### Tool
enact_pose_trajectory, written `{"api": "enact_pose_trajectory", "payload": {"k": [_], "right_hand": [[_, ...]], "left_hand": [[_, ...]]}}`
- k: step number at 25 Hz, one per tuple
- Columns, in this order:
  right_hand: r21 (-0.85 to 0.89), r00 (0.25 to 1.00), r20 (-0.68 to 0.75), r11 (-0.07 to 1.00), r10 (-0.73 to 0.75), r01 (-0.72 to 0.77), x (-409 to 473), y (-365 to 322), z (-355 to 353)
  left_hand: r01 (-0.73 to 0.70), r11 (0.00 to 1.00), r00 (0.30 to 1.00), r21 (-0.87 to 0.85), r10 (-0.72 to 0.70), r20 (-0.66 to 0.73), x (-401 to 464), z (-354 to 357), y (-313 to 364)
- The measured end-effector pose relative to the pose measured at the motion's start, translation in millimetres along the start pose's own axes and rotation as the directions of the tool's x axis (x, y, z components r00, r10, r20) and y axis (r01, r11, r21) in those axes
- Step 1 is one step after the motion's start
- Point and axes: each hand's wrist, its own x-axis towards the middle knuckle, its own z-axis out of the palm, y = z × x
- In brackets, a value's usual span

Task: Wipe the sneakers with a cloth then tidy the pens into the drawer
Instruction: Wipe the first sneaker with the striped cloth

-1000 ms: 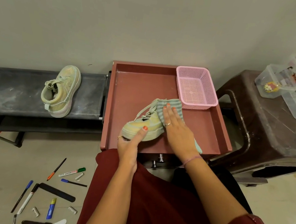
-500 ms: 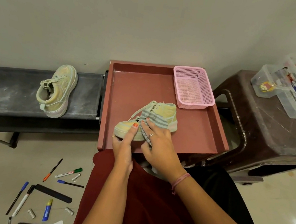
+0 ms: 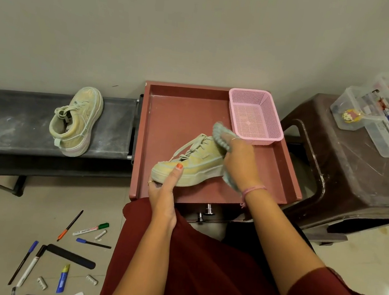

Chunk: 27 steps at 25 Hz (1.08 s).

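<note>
Sneaker [image 3: 191,164], pale green and yellow, toe toward the person: resting in the open reddish drawer [image 3: 168,109], steadied at the toe by the left hand [image 3: 164,188], thumb on top and fingers curled round the sole edge. Cloth [image 3: 222,136], blue-green, bunched in the grasp of the right hand [image 3: 238,163] and pressed against the heel end of the shoe. Second sneaker [image 3: 75,121]: lying on its side on the dusty grey shoe rack [image 3: 6,120], left of the drawer, well apart from both hands; whether it has been wiped cannot be told. Pink basket [image 3: 254,115]: in the drawer's far right corner, nothing seen inside. Pens [image 3: 69,226], markers and loose caps: scattered on the floor at lower left, none in the drawer. Brown stool [image 3: 347,177] to the right carries clear plastic boxes [image 3: 375,116]. Assessment: wiping stage in hand, one shoe under the cloth; the pen tidying not yet begun, so the larger part of the task appears to remain.
</note>
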Motion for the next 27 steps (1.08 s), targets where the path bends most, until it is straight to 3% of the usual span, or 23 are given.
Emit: {"api": "enact_pose_trajectory", "payload": {"k": [2,7,10,13,16,19,22,25,27], "right_hand": [[-0.201,0.988,0.149,0.977,-0.044,0.074,-15,-14,18],[-0.240,0.937,0.166,0.909,-0.308,0.341,-49,-12,23],[-0.349,0.968,0.144,0.904,-0.208,0.246,-12,18,13],[-0.277,0.989,0.116,0.953,-0.096,0.125,-10,7,11],[-0.121,0.931,0.218,0.938,-0.293,0.324,-50,-17,26],[-0.131,0.881,0.223,0.883,-0.416,0.450,-57,-13,22],[-0.205,0.934,0.185,0.917,-0.306,0.341,-23,5,14],[-0.136,0.971,0.114,0.965,-0.211,0.226,-31,-15,26],[-0.066,0.954,0.135,0.958,-0.267,0.277,-63,-33,45]], "left_hand": [[0.003,1.000,1.000,-0.009,-0.003,-0.009,2,-1,-1],[-0.013,1.000,1.000,0.010,0.013,0.009,4,-3,-2],[0.007,1.000,1.000,0.015,-0.007,0.010,1,-1,-1],[0.004,1.000,1.000,0.017,-0.004,0.015,0,0,0],[0.000,1.000,1.000,0.026,-0.001,0.025,5,-3,-2],[0.007,0.999,1.000,0.037,-0.008,0.027,4,-3,-2],[0.025,0.999,1.000,0.036,-0.025,0.011,4,-2,-3],[0.008,0.999,1.000,0.049,-0.009,0.010,4,0,-2],[0.015,0.999,1.000,0.042,-0.015,-0.006,4,0,0]]}}
